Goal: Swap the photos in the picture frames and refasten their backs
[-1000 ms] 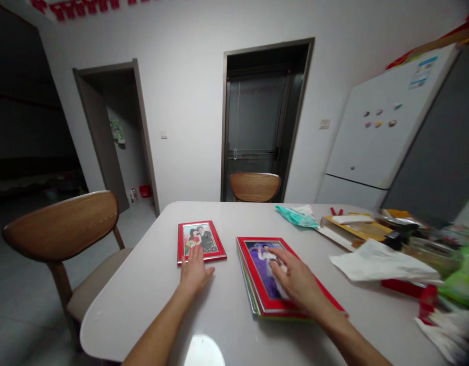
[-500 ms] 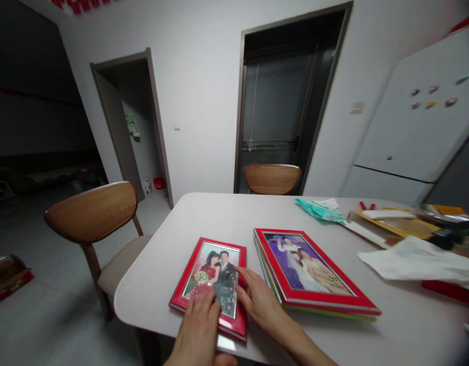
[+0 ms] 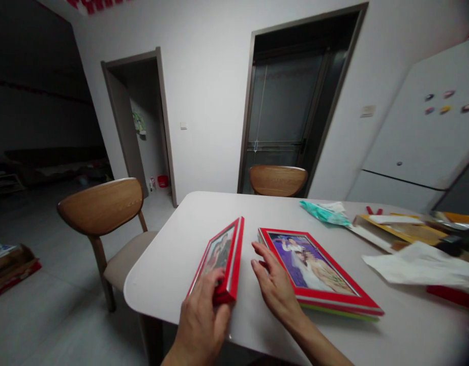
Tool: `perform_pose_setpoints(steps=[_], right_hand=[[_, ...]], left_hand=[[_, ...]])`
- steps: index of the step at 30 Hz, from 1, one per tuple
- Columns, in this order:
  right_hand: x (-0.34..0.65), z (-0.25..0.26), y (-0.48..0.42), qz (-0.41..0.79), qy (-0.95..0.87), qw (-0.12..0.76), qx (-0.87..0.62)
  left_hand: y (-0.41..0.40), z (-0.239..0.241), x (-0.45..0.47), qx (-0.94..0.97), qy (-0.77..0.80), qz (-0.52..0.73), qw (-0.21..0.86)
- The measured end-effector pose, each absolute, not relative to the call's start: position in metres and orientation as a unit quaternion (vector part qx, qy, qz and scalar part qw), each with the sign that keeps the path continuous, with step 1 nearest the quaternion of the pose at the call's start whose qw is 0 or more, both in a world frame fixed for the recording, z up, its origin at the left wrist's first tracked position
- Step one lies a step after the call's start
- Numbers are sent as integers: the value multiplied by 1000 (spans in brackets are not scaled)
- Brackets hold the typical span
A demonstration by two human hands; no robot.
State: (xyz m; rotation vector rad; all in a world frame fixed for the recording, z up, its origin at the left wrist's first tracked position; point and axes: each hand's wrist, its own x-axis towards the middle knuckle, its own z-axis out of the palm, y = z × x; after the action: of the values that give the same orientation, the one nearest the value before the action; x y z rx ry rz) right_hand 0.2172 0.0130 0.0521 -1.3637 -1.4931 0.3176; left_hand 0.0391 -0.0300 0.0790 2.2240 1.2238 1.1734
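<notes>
A small red photo frame (image 3: 222,256) stands tilted on its left edge near the front of the white table (image 3: 204,213), its right side raised. My left hand (image 3: 202,325) grips its near corner. My right hand (image 3: 274,290) lies flat on the table with fingers spread, between the small frame and a stack of larger red frames (image 3: 318,269), touching the stack's left edge. The top frame of the stack shows a picture with a purple background.
Wooden chairs stand at the table's left (image 3: 103,208) and far side (image 3: 278,179). Papers (image 3: 417,264), a yellow envelope (image 3: 402,229) and a teal packet (image 3: 324,212) lie to the right. A white fridge (image 3: 421,137) stands behind. Two doorways open in the back wall.
The small frame went from lying flat to tipped up on its left edge, lifted by my left hand. My right hand came off it and now rests by the stack.
</notes>
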Motion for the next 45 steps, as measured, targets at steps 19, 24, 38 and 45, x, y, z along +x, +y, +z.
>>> perform_pose_setpoints(steps=[19, 24, 38, 45], right_hand=[[181, 16, 7, 49, -791, 300, -531], [185, 17, -2, 31, -791, 268, -549], [178, 44, 11, 142, -872, 224, -412], [169, 33, 17, 117, -860, 233, -439]], left_hand=[[-27, 2, -15, 662, 619, 374, 199], [-27, -11, -17, 731, 608, 292, 105], [-20, 17, -4, 815, 513, 245, 114], [-24, 21, 0, 817, 504, 250, 126]])
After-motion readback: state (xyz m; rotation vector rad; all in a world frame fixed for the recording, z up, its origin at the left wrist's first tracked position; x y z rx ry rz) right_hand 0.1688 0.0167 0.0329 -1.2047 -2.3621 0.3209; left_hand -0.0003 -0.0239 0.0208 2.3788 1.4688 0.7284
